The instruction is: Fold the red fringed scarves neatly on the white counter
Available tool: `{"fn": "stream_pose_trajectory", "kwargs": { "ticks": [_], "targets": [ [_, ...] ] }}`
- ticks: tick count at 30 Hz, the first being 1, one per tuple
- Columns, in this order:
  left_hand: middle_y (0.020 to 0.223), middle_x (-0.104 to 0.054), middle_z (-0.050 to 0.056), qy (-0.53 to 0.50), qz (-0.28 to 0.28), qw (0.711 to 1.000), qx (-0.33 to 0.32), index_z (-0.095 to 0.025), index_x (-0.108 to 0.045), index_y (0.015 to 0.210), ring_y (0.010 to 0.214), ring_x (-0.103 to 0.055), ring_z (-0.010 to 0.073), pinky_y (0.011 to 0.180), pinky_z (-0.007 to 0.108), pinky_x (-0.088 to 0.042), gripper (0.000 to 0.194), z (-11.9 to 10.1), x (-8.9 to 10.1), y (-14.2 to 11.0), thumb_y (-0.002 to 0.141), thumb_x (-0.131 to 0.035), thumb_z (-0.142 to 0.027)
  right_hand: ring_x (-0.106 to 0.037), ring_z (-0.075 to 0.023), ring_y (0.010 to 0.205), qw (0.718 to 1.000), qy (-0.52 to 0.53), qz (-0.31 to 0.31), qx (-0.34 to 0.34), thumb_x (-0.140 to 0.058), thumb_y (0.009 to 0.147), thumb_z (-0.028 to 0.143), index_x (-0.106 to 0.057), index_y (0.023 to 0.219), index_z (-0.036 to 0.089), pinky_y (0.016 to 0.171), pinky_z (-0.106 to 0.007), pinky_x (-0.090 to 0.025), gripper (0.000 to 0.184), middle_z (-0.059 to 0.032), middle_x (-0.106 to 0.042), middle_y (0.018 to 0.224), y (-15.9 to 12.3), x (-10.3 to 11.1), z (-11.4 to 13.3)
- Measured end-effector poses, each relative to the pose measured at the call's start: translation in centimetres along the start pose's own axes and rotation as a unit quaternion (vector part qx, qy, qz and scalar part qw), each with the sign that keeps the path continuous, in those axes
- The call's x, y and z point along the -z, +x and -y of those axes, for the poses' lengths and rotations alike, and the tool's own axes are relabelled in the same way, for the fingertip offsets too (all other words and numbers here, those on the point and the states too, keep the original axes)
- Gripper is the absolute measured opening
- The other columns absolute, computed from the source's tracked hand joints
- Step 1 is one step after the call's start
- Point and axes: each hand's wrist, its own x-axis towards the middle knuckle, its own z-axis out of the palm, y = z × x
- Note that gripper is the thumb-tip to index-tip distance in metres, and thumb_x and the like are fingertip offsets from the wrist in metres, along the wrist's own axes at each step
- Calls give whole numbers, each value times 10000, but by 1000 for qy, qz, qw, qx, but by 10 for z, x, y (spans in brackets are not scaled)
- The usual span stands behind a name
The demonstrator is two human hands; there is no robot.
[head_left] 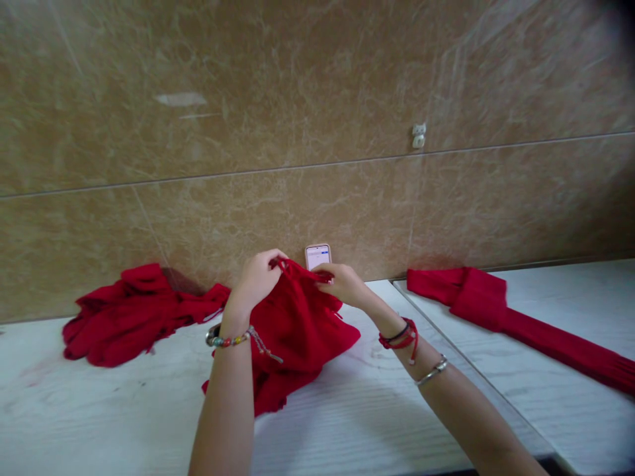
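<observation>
A crumpled red scarf (302, 330) hangs between my two hands, its lower part spread over the white wood-grain table. My left hand (258, 279) is closed on its upper edge. On the other side, my right hand (343, 284) pinches the same edge, a short way from the left. Loose folds droop between the two grips, and some ragged, fringe-like bits show at the border. Part of the cloth is hidden behind my left forearm.
A phone (318, 254) with a lit screen leans against the brown marbled wall (297, 211) behind my hands. To the left lies a heap of red cloth (133, 320). At the right, a folded red scarf (479, 297) trails a long fringed strip across the table (560, 297).
</observation>
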Motion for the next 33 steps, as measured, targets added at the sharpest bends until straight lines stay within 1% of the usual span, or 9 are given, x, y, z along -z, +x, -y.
{"fn": "stream_pose_trajectory", "kwargs": {
  "ticks": [2, 6, 11, 14, 17, 20, 25, 30, 33],
  "targets": [
    [768, -656, 19, -15, -9, 1000, -7, -166, -625, 813, 711, -582, 151, 665, 244, -430, 245, 2, 6, -2, 707, -407, -133, -565, -144, 737, 999, -31, 11, 14, -587, 706, 177, -633, 873, 167, 700, -275, -445, 173, -25, -620, 789, -1, -5, 1],
    [767, -652, 20, -7, 16, 999, -28, -169, -618, 800, 709, -575, 151, 667, 245, -426, 207, -3, 4, -5, 732, -424, -189, -536, -169, 844, 997, -44, -18, 59, -671, 663, 270, -619, 962, 171, 770, -303, -444, 319, -64, -552, 933, -6, -22, 3],
    [769, -653, 15, -13, 31, 999, -30, -172, -608, 775, 697, -567, 146, 666, 242, -417, 192, -11, 6, -7, 765, -436, -255, -521, -154, 806, 994, -53, -83, 39, -548, 707, 130, -596, 743, 182, 757, -288, -429, 79, -45, -545, 853, -7, -32, -1],
    [736, -636, 8, -43, 23, 998, -25, -165, -591, 760, 685, -556, 144, 658, 240, -421, 199, -8, 13, -9, 772, -438, -292, -520, -142, 758, 996, 9, -89, 13, -509, 725, 156, -557, 762, 189, 695, -265, -426, 69, -17, -561, 789, -4, -27, -2],
    [713, -613, 1, -84, 14, 996, -19, -163, -575, 769, 664, -543, 138, 636, 238, -428, 221, -2, 17, -10, 779, -432, -331, -496, -117, 640, 993, 100, -60, -7, -492, 763, 269, -497, 768, 194, 600, -235, -412, 76, 25, -528, 686, -2, -22, 0],
    [728, -614, -2, -108, 29, 993, -22, -167, -573, 766, 681, -546, 139, 644, 237, -434, 225, 0, 17, -10, 782, -432, -341, -474, -108, 604, 991, 126, -34, -8, -513, 750, 300, -465, 736, 195, 578, -229, -398, 116, 40, -508, 648, -1, -23, -1],
    [767, -638, 12, -100, 40, 994, -14, -165, -608, 810, 731, -564, 158, 674, 251, -446, 244, -3, 17, -10, 777, -445, -344, -523, -123, 688, 994, 97, -45, -6, -549, 729, 266, -499, 754, 185, 643, -252, -424, 98, 18, -561, 713, 0, -23, -5],
    [837, -661, 27, -80, 51, 995, -18, -174, -637, 849, 827, -577, 181, 732, 266, -452, 246, -9, 15, -11, 771, -446, -309, -526, -179, 1003, 996, 77, -25, 34, -633, 686, 257, -550, 1016, 204, 823, -324, -423, 345, -62, -580, 1065, -2, -22, 0],
    [867, -665, 30, -77, 58, 994, -43, -171, -645, 826, 843, -580, 179, 759, 266, -448, 240, -12, 13, -11, 763, -450, -296, -540, -183, 988, 998, 35, -31, 51, -619, 667, 148, -628, 888, 198, 871, -336, -405, 227, -58, -592, 1039, -2, -23, -3]
  ]
}}
